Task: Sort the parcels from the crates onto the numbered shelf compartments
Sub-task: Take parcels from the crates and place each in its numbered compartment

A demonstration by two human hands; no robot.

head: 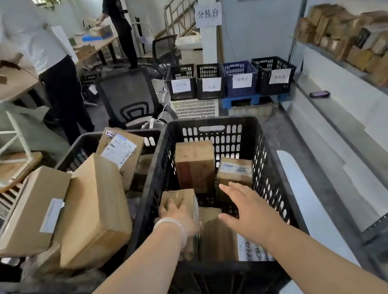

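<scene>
A black slatted crate stands in front of me with several cardboard parcels inside. My left hand reaches into it and grips a small brown parcel at the crate's left side. My right hand hovers flat over the crate's middle with fingers straight, holding nothing. A tall brown parcel and a smaller labelled one stand at the far end of the crate. A second black crate on the left is heaped with bigger boxes. The shelf runs along the right.
Four labelled bins stand beyond the crate. A black office chair sits behind the left crate. Two people work at tables at the back left. Stacked boxes and a phone lie on the right shelf.
</scene>
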